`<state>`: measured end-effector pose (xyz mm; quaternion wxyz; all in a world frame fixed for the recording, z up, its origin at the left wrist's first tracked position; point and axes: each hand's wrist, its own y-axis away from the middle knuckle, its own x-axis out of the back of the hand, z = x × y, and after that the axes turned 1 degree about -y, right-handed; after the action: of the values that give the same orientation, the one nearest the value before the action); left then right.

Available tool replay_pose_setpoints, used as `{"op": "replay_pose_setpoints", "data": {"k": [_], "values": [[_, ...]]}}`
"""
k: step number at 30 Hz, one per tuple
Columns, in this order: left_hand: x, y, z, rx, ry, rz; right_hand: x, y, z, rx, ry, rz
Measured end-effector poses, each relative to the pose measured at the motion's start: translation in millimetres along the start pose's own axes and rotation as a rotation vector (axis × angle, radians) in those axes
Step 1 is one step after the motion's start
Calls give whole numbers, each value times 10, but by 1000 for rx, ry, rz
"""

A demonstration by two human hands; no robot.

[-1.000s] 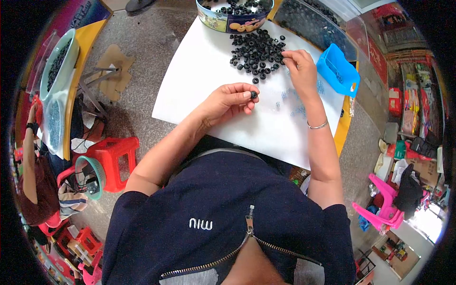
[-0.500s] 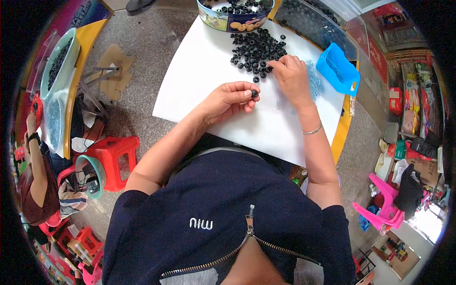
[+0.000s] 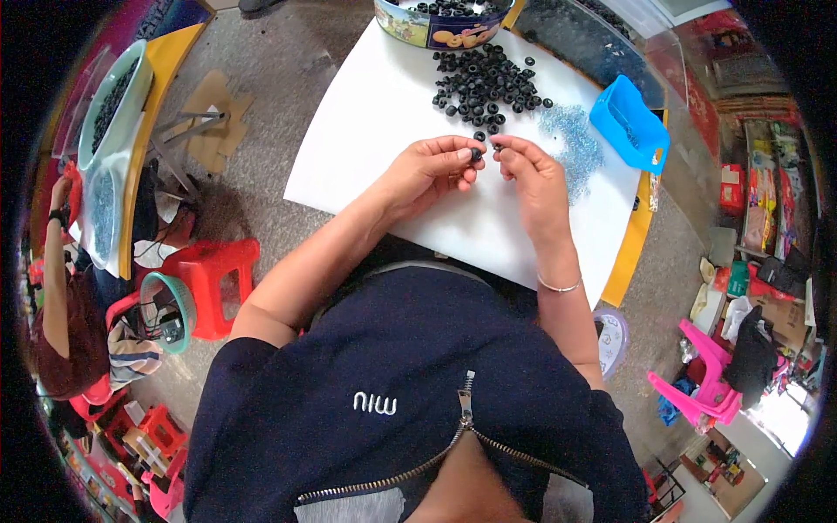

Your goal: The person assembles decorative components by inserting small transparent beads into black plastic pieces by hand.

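Note:
My left hand pinches a small round black piece with a hole between thumb and fingertips, over the white table sheet. Close to its right, my right hand has thumb and forefinger together on another small dark piece, mostly covered by the fingers. The two fingertips are a short gap apart. Just beyond them spreads a loose heap of black ring-shaped pieces, one of them lying close to my fingertips. Tiny pale-blue beads are scattered right of the heap.
A bright blue tray lies at the table's right edge. At the far edge stands a printed round tin of black pieces. A co-worker's arm is by another table at left, with a pale green basin. A red stool stands between.
My right hand has drawn back from the heap toward my left hand, now with a small dark piece in its fingertips. My left hand still holds its black piece.

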<state>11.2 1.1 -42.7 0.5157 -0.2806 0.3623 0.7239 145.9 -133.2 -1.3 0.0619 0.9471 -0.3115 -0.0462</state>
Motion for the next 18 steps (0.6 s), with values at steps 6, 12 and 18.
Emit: {"op": "replay_pose_setpoints", "data": {"k": [6, 12, 18], "values": [[-101, -19, -91, -53, -38, 102, -210, 183, 49, 371, 438, 134], [-139, 35, -125, -29, -85, 111, -254, 261, 40, 475, 557, 172], [-298, 118, -79, -36, -74, 136, -199, 327, -50, 283, 195, 158]]}}
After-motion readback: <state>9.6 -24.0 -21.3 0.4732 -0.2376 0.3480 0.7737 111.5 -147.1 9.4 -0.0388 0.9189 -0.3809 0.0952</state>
